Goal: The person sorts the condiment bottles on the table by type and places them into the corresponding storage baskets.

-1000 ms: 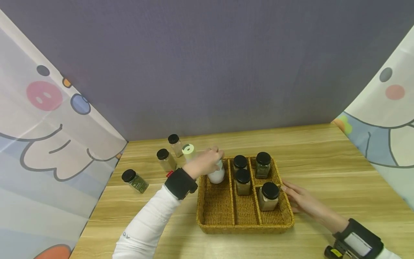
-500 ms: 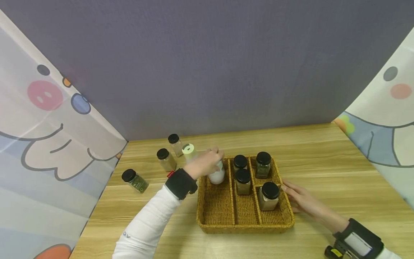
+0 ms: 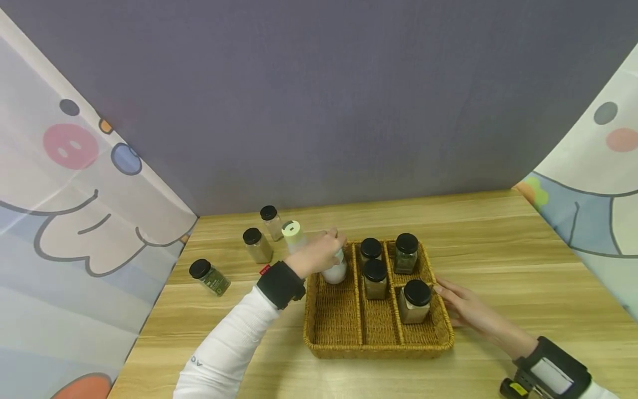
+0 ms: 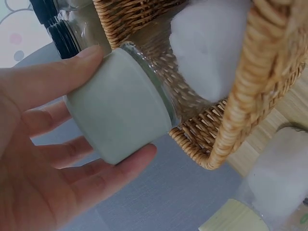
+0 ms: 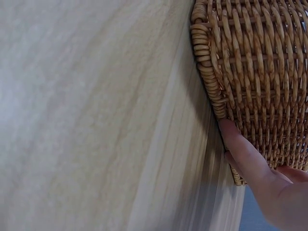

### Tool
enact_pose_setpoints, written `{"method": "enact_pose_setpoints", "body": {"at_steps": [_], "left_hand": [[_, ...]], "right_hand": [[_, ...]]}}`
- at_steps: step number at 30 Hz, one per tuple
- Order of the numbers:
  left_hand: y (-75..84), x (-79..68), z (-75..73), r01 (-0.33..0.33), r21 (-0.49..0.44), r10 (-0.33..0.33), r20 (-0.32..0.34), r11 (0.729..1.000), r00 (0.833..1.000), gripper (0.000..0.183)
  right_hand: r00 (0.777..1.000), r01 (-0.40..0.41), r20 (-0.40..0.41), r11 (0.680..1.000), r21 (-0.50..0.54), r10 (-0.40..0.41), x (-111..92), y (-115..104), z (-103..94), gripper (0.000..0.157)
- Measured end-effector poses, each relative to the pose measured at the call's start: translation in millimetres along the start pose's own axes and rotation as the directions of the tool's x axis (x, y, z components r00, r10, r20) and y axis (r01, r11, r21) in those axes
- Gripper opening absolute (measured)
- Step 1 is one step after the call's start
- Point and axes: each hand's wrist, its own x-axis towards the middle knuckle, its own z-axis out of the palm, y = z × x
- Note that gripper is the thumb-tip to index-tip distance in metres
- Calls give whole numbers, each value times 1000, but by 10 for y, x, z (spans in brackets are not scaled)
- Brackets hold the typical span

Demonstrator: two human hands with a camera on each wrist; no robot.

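My left hand point(image 3: 319, 252) reaches over the far left of a divided wicker basket point(image 3: 381, 352). Thumb and fingers hold the pale green lid point(image 4: 120, 106) of a clear jar point(image 3: 335, 272) with white contents. In the left wrist view, the jar's body slants into the long left compartment. On the basket's right side, my right hand point(image 3: 463, 307) touches the outer wall with extended fingers; the right wrist view shows a finger point(image 5: 240, 149) along the woven wall's edge. Black-lidded jars stand in the basket: two in the middle compartment, one point(image 3: 406, 255) at back right, another point(image 3: 415, 302) at front right.
Left of the basket on the wooden table point(image 3: 498, 238) are three black-lidded jars, the nearest a green-filled one point(image 3: 210, 278) tilted over. A second bottle with a pale green cap point(image 3: 293, 233) stands behind my left wrist. A grey panel point(image 3: 349, 111) rises behind the table.
Both hands, the jar and the basket hold almost the same places; only a very slight shift of the whole view shows.
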Motion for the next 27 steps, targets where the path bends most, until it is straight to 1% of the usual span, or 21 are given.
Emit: {"method": "enact_pose_setpoints", "body": {"at_steps": [6, 10, 19, 24, 27], "left_hand": [[19, -14, 2, 4, 30, -4, -1, 1000, 1000, 50], [18, -21, 7, 8, 36, -8, -6, 999, 1000, 52], [4, -45, 44, -9, 79, 12, -34, 997, 999, 52], [-2, -53, 53, -11, 66, 13, -30, 998, 999, 53], [-20, -58, 61, -18, 34, 20, -43, 999, 999, 50]], "right_hand": [[1000, 5, 13, 1000, 3, -5, -7, 0, -8, 67], [1000, -5, 6, 1000, -6, 5, -2, -5, -4, 67], [1000, -13, -5, 1000, -2, 13, 7, -3, 4, 66], [1000, -6, -8, 1000, -5, 6, 2, -9, 11, 67], [1000, -2, -7, 1000, -5, 2, -3, -13, 11, 67]]}}
